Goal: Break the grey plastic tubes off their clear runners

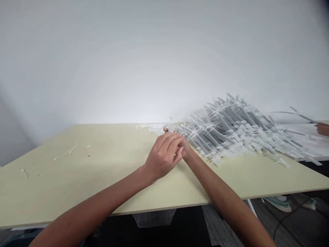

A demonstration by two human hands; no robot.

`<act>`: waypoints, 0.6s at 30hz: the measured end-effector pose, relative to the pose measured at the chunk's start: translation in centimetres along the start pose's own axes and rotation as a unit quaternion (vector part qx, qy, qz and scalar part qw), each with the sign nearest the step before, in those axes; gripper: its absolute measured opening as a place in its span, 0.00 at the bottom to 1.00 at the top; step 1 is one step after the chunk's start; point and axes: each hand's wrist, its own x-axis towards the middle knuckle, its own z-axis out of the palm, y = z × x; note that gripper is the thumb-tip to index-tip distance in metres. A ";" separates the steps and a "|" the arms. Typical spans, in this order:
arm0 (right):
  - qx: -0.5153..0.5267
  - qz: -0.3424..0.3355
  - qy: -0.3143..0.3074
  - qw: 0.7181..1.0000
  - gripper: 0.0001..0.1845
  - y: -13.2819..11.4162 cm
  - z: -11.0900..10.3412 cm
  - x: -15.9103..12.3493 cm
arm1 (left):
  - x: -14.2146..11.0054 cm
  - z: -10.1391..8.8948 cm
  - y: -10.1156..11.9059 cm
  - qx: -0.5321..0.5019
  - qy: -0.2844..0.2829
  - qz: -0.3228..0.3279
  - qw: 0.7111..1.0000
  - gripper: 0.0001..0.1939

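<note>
Over the middle of the table my left hand (163,152) is closed, its fingers lapped over my right hand (185,149). Most of the right fingers are hidden behind the left; one fingertip pokes out beyond. A small pale, translucent piece (170,120) rises just past that fingertip, and whether a hand holds it I cannot tell. Close by on the right lies a large pile of grey strips with translucent white ends (226,123), bound with thin white ties. White thin scraps (151,127) are scattered behind my hands along the wall.
The pale yellow table (102,185) meets a white wall (144,61). Several thin, light-coloured scraps (66,154) lie on its left part. At the far right another person's hand (322,129) holds a grey strip (303,116) above a white surface. Shoes (279,203) and a cable show below.
</note>
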 end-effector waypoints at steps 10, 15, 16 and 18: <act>-0.326 0.208 0.004 0.922 0.10 0.1 -3.1 0.5 | -4.2 -0.6 -4.6 0.054 -0.130 -0.116 0.983 0.11; -0.389 0.257 0.001 0.885 0.13 0.9 -4.0 0.5 | -7.5 0.2 -8.1 0.066 -0.185 -0.228 0.954 0.14; -0.385 0.266 -0.010 0.883 0.13 1.0 -3.9 0.5 | -8.0 0.3 -8.7 0.067 -0.197 -0.256 0.944 0.14; -0.386 0.281 -0.024 0.879 0.13 1.2 -3.8 0.4 | -8.7 0.6 -9.8 0.068 -0.224 -0.303 0.924 0.15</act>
